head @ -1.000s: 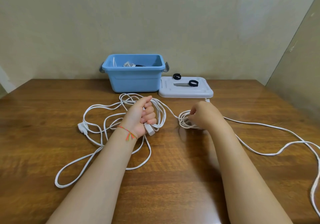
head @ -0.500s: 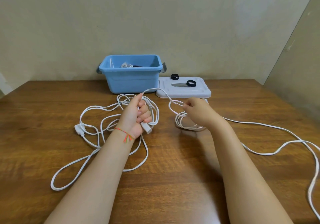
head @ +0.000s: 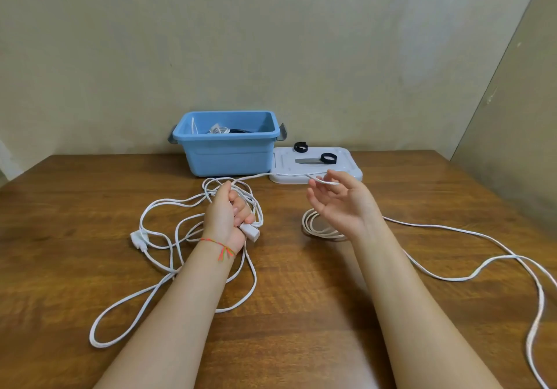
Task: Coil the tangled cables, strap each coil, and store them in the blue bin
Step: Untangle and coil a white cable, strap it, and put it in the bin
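Note:
A long white cable [head: 168, 207] lies in tangled loops on the wooden table, with its plug [head: 138, 239] at the left. My left hand [head: 226, 217] grips a bundle of loops and a white connector block [head: 250, 232]. From it a strand runs up and right to my right hand [head: 340, 204], raised palm-up. Thumb and forefinger pinch that strand while the other fingers are spread. A small flat coil [head: 316, 229] sits on the table beneath this hand. The blue bin [head: 226, 156] stands behind, holding coiled cables.
The bin's white lid [head: 349, 171] lies to the right of the bin with two black straps [head: 300, 147] [head: 328, 158] on it. More cable [head: 482, 271] trails across the right side of the table to its front edge. Walls close off the back and right.
My right hand has lifted off the small coil, turned palm-up and drawn a strand up and to the right. My left hand kept its grip and barely shifted.

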